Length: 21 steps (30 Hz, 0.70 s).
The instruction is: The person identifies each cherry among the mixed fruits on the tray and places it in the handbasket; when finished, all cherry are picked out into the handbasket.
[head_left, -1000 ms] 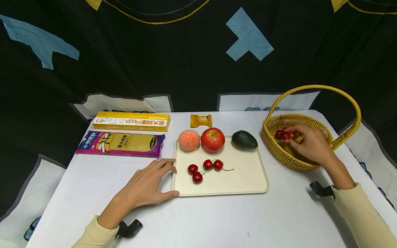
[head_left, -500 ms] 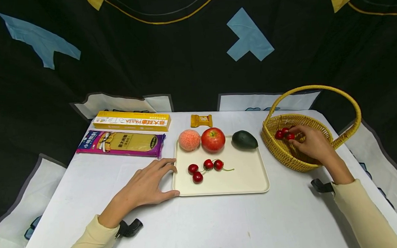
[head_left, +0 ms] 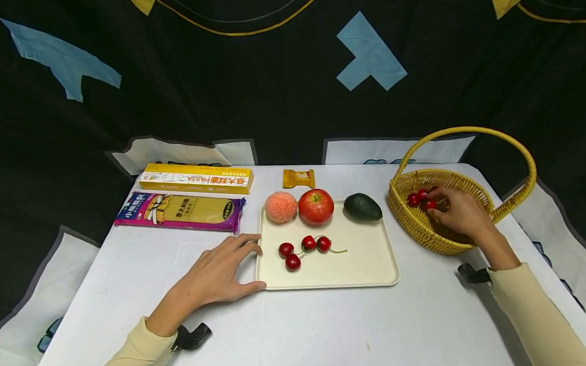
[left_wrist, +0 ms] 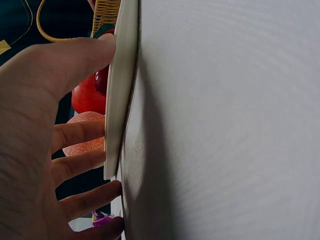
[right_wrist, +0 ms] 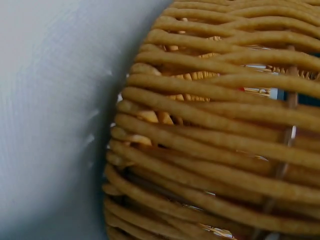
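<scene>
Head view: the right hand [head_left: 458, 211] pinches cherries [head_left: 429, 204] inside the basket [head_left: 411, 230] beneath it; the left hand [head_left: 213, 275], loosely spread, touches the tray [head_left: 358, 268] of fruit [head_left: 316, 208].

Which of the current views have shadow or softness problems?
Head view: clear and bright, with a shadow beside the right sleeve; left wrist: a dark shadow on the tablecloth along the tray; right wrist: basket weave fills most of the frame, looking soft.

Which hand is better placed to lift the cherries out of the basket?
Probably right: the right hand is at the cherries inside the wicker basket. The left hand touches the cream tray, farther from them.
</scene>
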Available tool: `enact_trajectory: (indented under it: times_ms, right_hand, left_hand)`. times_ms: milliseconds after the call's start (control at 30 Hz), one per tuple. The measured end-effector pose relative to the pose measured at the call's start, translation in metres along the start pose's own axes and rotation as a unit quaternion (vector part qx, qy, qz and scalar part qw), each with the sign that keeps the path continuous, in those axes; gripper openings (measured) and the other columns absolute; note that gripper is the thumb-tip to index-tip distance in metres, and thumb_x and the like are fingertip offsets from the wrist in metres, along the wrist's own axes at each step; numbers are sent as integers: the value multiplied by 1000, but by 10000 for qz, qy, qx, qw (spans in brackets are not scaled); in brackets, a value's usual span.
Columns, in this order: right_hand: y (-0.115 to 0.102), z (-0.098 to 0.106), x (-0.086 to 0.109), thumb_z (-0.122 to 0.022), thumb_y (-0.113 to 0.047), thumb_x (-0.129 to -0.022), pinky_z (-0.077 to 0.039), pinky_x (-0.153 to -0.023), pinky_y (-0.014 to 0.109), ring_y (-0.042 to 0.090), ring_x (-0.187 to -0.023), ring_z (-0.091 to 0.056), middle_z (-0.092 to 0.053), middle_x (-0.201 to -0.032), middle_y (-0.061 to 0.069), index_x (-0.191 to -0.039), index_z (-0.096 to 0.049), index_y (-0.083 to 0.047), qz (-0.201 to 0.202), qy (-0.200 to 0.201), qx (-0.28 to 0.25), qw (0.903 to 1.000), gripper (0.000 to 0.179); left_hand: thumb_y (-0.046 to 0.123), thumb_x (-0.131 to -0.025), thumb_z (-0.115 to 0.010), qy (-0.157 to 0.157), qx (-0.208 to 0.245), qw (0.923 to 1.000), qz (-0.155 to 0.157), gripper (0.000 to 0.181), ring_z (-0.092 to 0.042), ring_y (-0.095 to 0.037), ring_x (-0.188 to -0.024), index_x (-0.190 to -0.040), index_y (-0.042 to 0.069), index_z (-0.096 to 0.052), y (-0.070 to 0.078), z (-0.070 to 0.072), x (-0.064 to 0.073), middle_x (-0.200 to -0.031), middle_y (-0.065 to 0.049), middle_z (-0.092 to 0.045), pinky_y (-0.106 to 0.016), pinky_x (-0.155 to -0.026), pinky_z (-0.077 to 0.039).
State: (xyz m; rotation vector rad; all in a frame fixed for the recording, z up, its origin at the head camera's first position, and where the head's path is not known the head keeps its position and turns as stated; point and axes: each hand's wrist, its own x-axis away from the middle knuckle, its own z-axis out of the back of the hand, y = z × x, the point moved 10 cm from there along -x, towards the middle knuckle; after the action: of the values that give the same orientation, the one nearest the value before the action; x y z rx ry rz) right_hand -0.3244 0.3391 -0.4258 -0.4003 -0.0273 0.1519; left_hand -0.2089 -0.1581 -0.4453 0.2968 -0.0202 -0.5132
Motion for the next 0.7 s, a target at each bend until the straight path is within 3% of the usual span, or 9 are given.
enact_trajectory:
  times_ms: [367,567,700]
  right_hand:
    - [-3,1,-1,-80,-16,-97,-50,-79,54,39,-98,-61,-69,-117,25,-134,-69,-1,51,69,64,9999,42]
    - [-7,8,2,-81,-21,-98,-49,-93,68,48,-113,-62,-68,-128,29,-134,-69,-1,95,206,-12,9997,43]
    - [-17,13,5,-80,-20,-99,-48,-99,71,50,-118,-63,-69,-129,28,-134,-69,0,188,372,-81,9991,41]
  left_hand:
    - [72,-83,-80,-3,-1,10000,-4,64,-56,-25,-140,-131,31,-66,0,0,0,-161,5,-51,-60,-81,-56]
    - [71,-83,-81,30,17,10000,-47,63,-56,-26,-139,-130,31,-66,0,1,0,-160,5,-51,-60,-80,-56]
    - [72,-83,-80,17,7,10000,-23,63,-56,-25,-140,-130,31,-66,0,1,0,-161,5,-51,-60,-81,-55]
